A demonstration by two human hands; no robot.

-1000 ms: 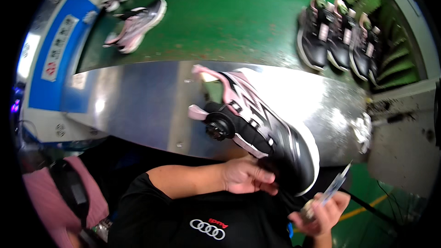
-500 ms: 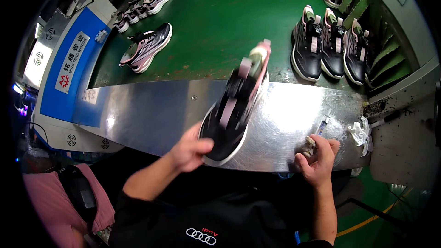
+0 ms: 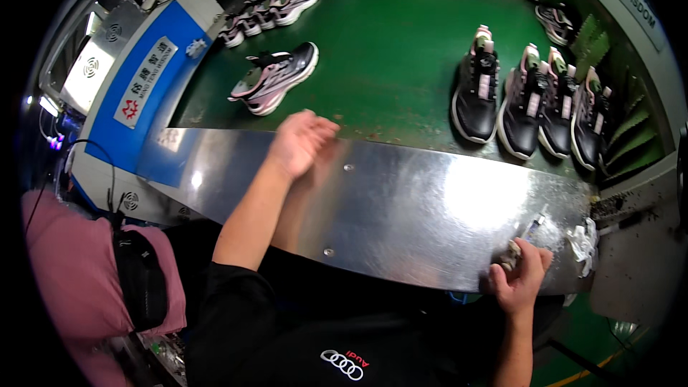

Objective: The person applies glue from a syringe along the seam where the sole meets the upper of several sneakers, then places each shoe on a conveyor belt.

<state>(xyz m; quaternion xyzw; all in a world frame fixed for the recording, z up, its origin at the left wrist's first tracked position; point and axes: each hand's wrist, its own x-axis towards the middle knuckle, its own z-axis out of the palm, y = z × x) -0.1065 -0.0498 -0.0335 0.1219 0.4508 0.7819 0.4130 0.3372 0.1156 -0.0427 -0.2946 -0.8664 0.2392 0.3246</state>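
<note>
Though both forward, hands [image 3: 304,145] [image 3: 522,274] well apart, left foremost

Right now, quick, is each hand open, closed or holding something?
Left hand: loosely open, holding nothing.
Right hand: closed, holding a slim tool, details blurred.

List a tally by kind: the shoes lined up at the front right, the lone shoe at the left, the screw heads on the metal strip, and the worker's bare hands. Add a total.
Front-right shoes: 4
Lone left-side shoe: 1
Screw heads: 2
Bare hands (left hand, right hand): 2
Total: 9
</note>
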